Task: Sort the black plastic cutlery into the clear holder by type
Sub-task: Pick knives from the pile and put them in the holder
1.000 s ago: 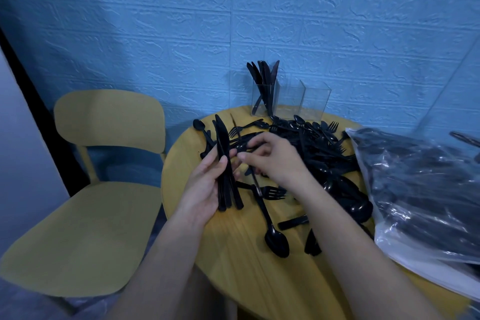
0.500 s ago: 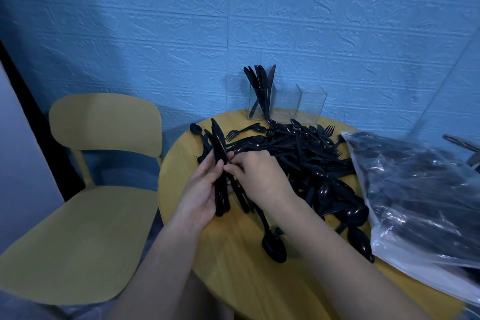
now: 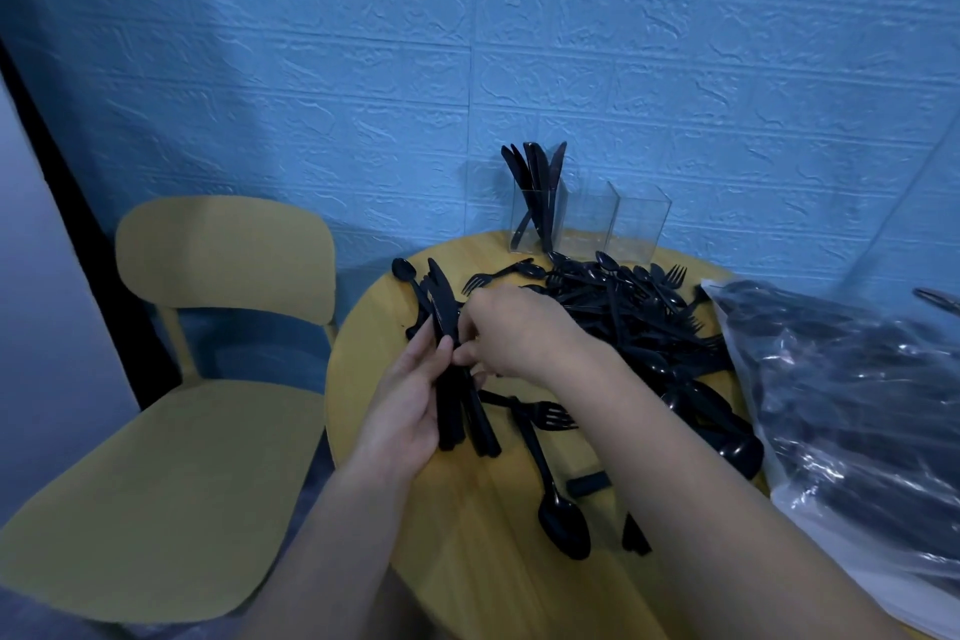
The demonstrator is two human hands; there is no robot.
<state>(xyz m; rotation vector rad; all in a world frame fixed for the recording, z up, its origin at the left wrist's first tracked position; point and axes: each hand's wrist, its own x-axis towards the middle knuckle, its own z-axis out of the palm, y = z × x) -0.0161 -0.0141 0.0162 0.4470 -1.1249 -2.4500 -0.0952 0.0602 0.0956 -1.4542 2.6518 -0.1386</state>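
While the left hand point(image 3: 410, 395) clasps a bundle of knives point(image 3: 449, 364) above the table point(image 3: 467, 561), the right hand point(image 3: 511, 335) pinches at the bundle's middle, seemingly adding one; gathering knives looks to be the step in hand. Next the bundle wants carrying to the clear holder point(image 3: 589, 224) at the back, whose left compartment already holds knives; the pile point(image 3: 639, 317) remains unsorted.
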